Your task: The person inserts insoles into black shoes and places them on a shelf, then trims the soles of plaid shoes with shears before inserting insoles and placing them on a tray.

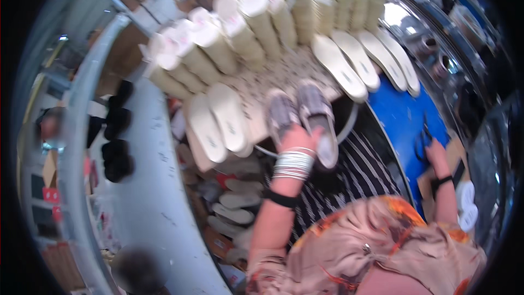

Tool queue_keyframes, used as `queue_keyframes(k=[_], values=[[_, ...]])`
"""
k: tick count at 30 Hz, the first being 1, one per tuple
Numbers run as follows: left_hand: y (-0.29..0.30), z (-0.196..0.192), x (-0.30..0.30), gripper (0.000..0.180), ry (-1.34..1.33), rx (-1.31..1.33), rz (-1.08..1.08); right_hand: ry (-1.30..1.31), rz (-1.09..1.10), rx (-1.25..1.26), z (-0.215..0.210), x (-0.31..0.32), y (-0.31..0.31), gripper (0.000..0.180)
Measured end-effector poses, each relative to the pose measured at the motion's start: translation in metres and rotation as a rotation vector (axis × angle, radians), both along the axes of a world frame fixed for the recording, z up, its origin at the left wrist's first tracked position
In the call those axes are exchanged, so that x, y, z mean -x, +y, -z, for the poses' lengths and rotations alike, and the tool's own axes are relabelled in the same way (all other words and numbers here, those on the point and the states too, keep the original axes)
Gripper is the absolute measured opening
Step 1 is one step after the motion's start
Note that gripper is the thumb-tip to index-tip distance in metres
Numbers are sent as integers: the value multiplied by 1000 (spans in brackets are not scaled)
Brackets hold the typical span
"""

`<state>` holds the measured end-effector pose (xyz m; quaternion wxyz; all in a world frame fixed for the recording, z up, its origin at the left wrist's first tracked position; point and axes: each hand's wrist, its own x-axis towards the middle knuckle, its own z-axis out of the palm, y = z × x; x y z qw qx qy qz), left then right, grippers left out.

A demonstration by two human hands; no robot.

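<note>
Two grey patterned slip-on shoes, the left shoe point(281, 110) and the right shoe point(315, 101), are side by side in front of me, toes pointing away. My left hand point(298, 137) grips them by their heel ends, its fingers partly hidden in the shoes. Off to the right, my right hand point(436, 155) is closed at the handles of black scissors point(422, 143), whose blades point away over a blue surface point(394, 117). Cream insoles point(221, 123) lie just left of the shoes, and more loose insoles point(344, 68) lie beyond them to the right.
Tall stacks of cream insoles point(254, 19) line the back of a speckled board point(267, 79). A pale bench point(155, 175) runs along the left with several black items point(116, 158). Clear plastic wrapping point(486, 169) hangs at the right. More insoles point(237, 202) lie lower down.
</note>
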<state>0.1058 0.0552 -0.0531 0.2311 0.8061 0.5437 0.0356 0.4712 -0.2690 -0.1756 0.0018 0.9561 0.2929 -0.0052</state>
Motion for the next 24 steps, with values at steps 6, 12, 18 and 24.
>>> queue_keyframes(k=[6, 12, 18, 24], values=[[-3, 59, -18, 34, 106, -22, -18, 4, 220, 127, -1, 4, 12, 47], [13, 58, -16, 35, 12, 62, -74, 95, 95, -94, 28, -11, 43, 43], [21, 44, -21, 31, -145, 104, -55, 453, 337, -527, 99, -130, -37, 60], [16, 61, 9, 20, -122, -42, -138, 1663, 308, -1439, -51, 12, 55, 29]])
